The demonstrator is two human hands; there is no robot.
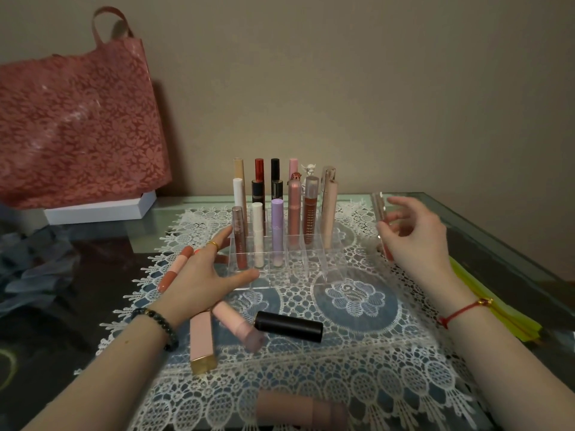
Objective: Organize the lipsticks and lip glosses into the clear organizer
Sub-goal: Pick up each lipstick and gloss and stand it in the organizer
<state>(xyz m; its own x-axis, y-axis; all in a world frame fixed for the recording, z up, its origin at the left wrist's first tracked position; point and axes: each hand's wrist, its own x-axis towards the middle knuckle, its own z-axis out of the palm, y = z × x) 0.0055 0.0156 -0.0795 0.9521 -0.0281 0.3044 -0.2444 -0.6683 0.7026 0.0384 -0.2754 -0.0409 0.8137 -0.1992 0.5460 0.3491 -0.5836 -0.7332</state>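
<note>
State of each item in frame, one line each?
clear organizer: partly filled, tubes upright
left hand: open, against organizer's left corner
right hand: holds lip gloss tube upright
black lipstick: capped, lying on lace mat
pink square tube: lying flat
pink round tube: lying flat

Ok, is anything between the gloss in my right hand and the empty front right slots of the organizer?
Nothing visible. The gloss in the right hand is held just right of the clear organizer, with only bare lace between. The tall beige tube stands further back, and the left hand rests at its left side.
</note>
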